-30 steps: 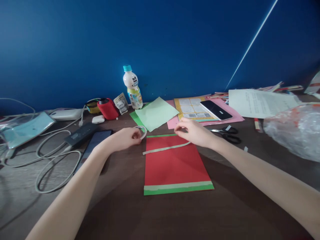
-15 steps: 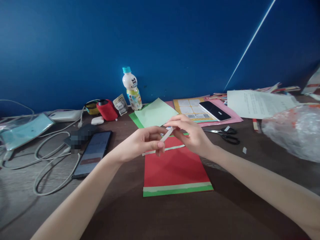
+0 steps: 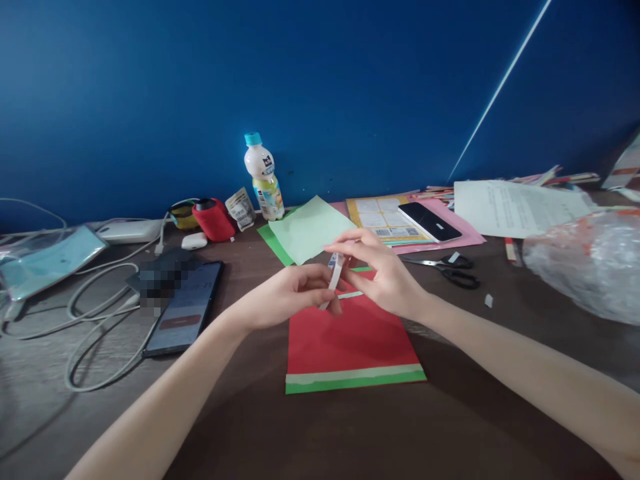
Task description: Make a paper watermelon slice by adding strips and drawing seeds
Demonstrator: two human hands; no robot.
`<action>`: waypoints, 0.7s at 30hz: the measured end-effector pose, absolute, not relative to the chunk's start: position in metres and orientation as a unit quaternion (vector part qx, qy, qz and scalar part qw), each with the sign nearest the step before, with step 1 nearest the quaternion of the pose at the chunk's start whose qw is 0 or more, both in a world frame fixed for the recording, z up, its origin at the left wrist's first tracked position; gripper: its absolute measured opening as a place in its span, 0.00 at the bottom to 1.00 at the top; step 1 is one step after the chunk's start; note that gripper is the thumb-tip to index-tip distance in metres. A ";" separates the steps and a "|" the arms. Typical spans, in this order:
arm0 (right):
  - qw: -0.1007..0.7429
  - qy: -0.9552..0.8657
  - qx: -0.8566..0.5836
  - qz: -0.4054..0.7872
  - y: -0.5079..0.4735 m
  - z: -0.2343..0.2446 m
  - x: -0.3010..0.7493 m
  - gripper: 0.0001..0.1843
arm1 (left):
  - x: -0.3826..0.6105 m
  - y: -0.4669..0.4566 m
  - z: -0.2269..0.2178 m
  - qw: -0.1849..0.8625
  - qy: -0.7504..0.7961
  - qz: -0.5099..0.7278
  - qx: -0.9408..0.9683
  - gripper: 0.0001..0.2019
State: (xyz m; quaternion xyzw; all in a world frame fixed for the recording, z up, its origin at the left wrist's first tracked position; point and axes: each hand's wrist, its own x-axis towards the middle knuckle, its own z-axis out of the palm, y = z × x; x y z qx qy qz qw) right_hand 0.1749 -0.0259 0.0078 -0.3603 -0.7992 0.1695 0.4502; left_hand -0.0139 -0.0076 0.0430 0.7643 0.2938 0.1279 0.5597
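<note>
A narrow white tape roll [image 3: 337,272] with some blue print is held up between my hands. My left hand [image 3: 280,297] grips its lower side between thumb and fingers. My right hand [image 3: 385,273] has its bent fingers closed at the roll's upper edge, and the contact is partly hidden. Under both hands lies a red sheet of paper [image 3: 345,340], flat on the desk, with a pale and green band [image 3: 356,381] along its near edge. A whitish strip [image 3: 353,294] crosses its upper part, half covered by my hands.
Behind the hands are a pale green sheet [image 3: 313,230], a drink bottle [image 3: 265,179] and a yellow-backed packet [image 3: 383,217]. Scissors [image 3: 453,267] and crumpled clear plastic [image 3: 595,267] lie to the right. A phone [image 3: 185,310] and looped cables [image 3: 95,385] lie to the left.
The tape roll has turned more upright, and its printed side shows more. My left hand has moved slightly lower and to the right; my right hand stays nearly in place.
</note>
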 end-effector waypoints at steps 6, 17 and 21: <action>0.464 -0.797 -0.358 0.145 -0.030 0.010 0.172 0.17 | -0.010 -0.007 0.031 0.577 0.324 0.199 0.723 0.07; 0.469 -0.799 -0.342 0.157 -0.032 0.009 0.169 0.12 | -0.006 -0.011 0.034 0.546 0.344 0.204 0.736 0.05; 0.475 -0.796 -0.338 0.166 -0.033 0.010 0.169 0.11 | -0.006 -0.012 0.034 0.547 0.342 0.206 0.736 0.04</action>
